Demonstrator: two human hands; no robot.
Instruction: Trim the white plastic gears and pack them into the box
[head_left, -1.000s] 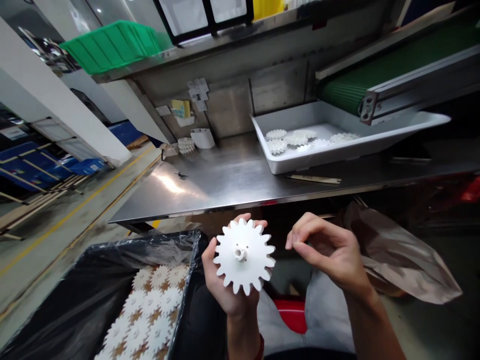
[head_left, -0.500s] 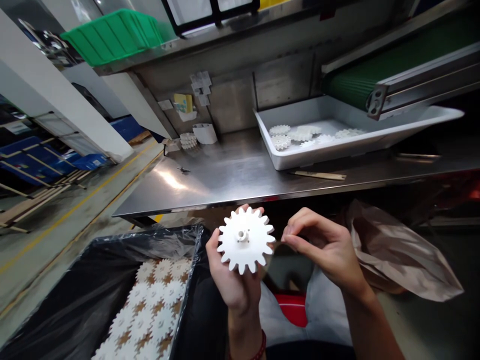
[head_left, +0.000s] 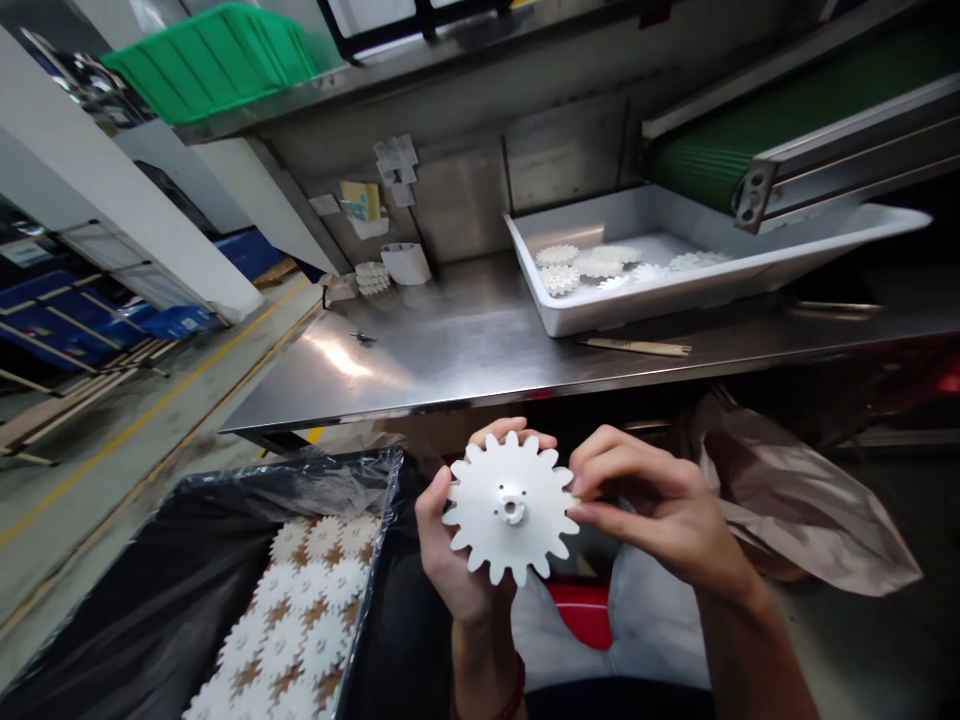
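A white plastic gear with a small raised hub faces me in front of the bench edge. My left hand grips it from the left and behind, thumb at the rim and fingertips showing over the top. On the opposite side, my right hand is closed, its thumb and forefinger pinching the gear's toothed rim. Many similar gears lie in rows in a black-lined bin at lower left.
A white tray with several gears stands on the steel bench, under a green conveyor belt. A flat wooden-coloured tool lies before the tray. A brown bag is at right, a green crate on the shelf.
The gear has moved slightly right and down and now faces me at a different turn. My right thumb and forefinger, apart from it before, have come onto its right rim.
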